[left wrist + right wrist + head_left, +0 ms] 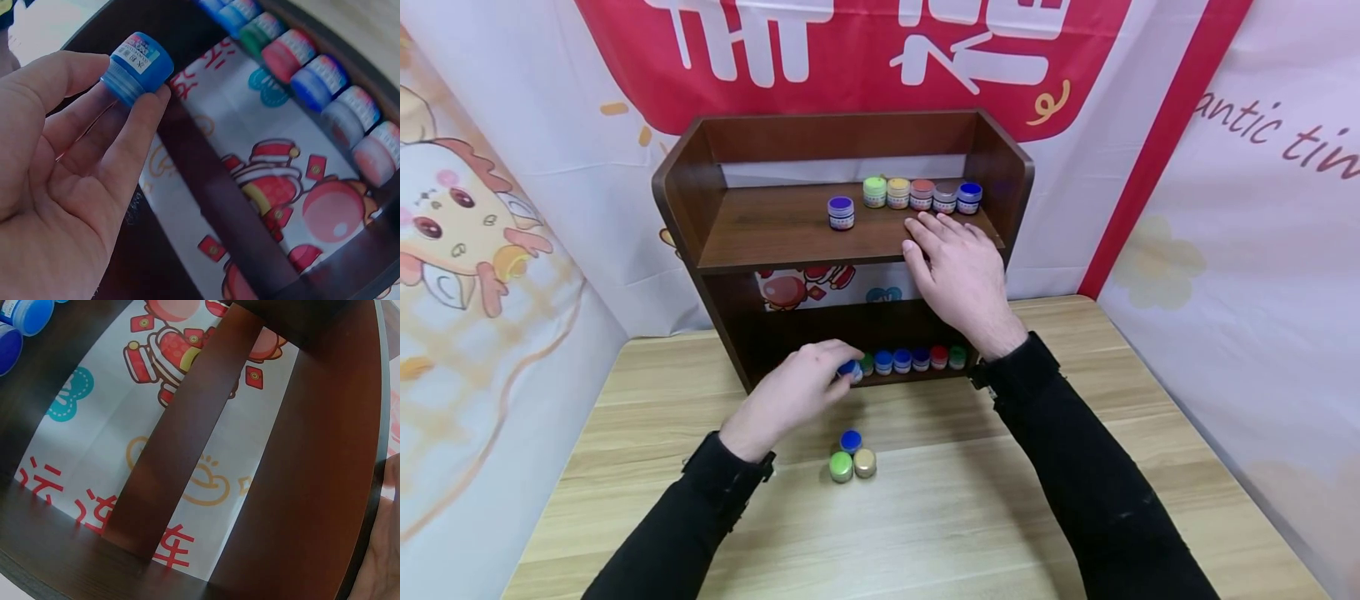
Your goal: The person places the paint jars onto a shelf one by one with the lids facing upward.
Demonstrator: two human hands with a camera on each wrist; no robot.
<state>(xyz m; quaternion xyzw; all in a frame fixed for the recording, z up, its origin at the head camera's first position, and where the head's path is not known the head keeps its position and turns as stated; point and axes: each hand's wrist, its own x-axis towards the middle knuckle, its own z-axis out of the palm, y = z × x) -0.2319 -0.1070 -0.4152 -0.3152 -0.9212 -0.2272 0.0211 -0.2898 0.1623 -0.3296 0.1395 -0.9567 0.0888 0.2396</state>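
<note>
My left hand pinches a small blue paint jar at the left end of the row of jars on the lower shelf of the brown wooden rack. In the left wrist view the jar sits between my fingertips, with the lower row of jars just beyond. My right hand rests flat, fingers straight, on the upper shelf edge, just in front of a row of several coloured jars. A purple jar stands apart to their left.
Three jars, blue, green and beige, stand clustered on the wooden table in front of me. Printed cloth walls close in at the left, back and right.
</note>
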